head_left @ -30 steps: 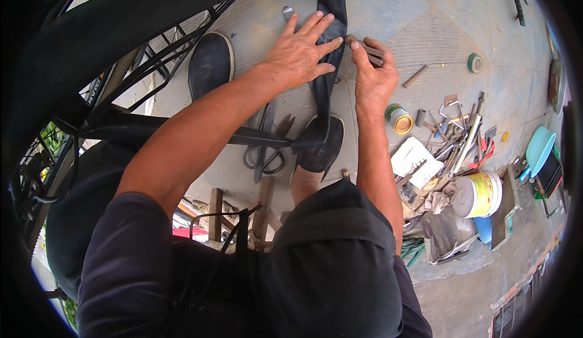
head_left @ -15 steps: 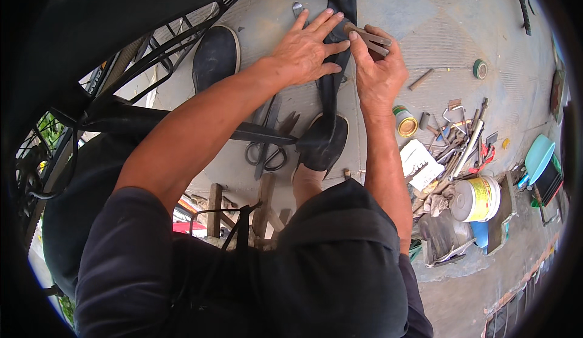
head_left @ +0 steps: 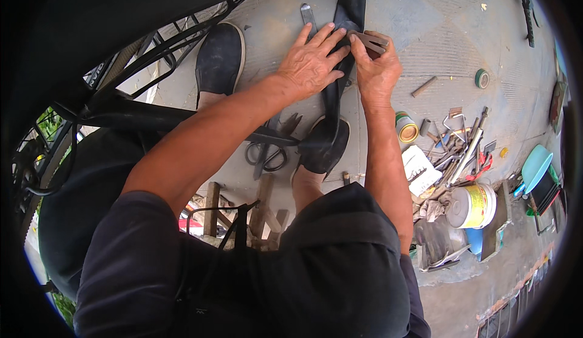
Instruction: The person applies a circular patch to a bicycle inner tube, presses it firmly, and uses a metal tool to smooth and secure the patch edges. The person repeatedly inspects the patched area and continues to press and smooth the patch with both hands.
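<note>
A flat black rubber inner tube (head_left: 352,1) runs down the floor between my feet and drapes over my right shoe (head_left: 325,151). My left hand (head_left: 306,65) lies across it with fingers spread, fingertips pressing on the rubber. In my right hand (head_left: 379,76) a brown metal tool with two flat prongs (head_left: 371,42) is pinched between thumb and fingers. Its near end touches the tube by my left fingertips; just what it bears on is hidden. Above my left fingers lies a silver flat lever (head_left: 308,15). Black-handled scissors (head_left: 267,157) rest beside my right shoe.
A bicycle frame and wheel (head_left: 91,110) crowd the left side. On the right are an open tin (head_left: 407,128), a round green tin (head_left: 481,78), a short rod (head_left: 424,87), piled hand tools (head_left: 461,147), a white bucket (head_left: 470,206) and a turquoise basin (head_left: 536,167).
The whole view has shifted slightly. My right hand and its tool have moved a little left along the tube; my left hand has slid slightly toward me, still spread on the rubber.
</note>
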Demonstrator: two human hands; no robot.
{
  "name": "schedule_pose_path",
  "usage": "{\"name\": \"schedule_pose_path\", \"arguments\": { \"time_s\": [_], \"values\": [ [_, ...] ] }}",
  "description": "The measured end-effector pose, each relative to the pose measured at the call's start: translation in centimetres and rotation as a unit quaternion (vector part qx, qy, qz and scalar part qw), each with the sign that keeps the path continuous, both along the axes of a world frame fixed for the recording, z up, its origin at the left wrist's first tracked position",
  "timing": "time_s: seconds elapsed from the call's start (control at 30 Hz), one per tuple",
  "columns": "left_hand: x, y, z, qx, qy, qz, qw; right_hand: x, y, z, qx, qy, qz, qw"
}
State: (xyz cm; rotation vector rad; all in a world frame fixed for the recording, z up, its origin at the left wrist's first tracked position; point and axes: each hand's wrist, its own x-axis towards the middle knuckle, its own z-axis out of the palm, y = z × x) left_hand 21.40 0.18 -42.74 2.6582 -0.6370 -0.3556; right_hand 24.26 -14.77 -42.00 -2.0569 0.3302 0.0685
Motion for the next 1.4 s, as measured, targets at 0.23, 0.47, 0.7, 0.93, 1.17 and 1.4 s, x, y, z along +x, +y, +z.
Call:
{"name": "schedule_pose_path", "arguments": {
  "time_s": [0.23,0.47,0.7,0.93,1.17,1.4],
  "values": [
    [0.2,-0.3,0.5,0.029,0.013,-0.007,0.999,-0.3,-0.6,0.6,-0.043,-0.051,0.102,0.993],
    [0.0,-0.4,0.3,0.031,0.012,-0.001,0.999,0.1,-1.2,0.2,-0.063,-0.078,0.167,0.981],
    [0.3,-0.5,0.5,0.040,0.013,-0.001,0.999,1.4,-0.7,1.4,-0.087,-0.115,0.181,0.973],
    [-0.2,-0.8,0.4,0.013,0.000,-0.001,1.000,1.7,-1.1,0.3,-0.108,-0.067,0.163,0.978],
    [0.1,-0.6,0.2,0.011,-0.028,0.001,1.000,1.8,-0.1,0.4,-0.075,-0.086,0.142,0.983],
    [-0.1,-0.9,1.0,0.036,-0.023,-0.008,0.999,2.1,-0.6,-1.5,-0.045,-0.087,0.135,0.986]
  ]
}}
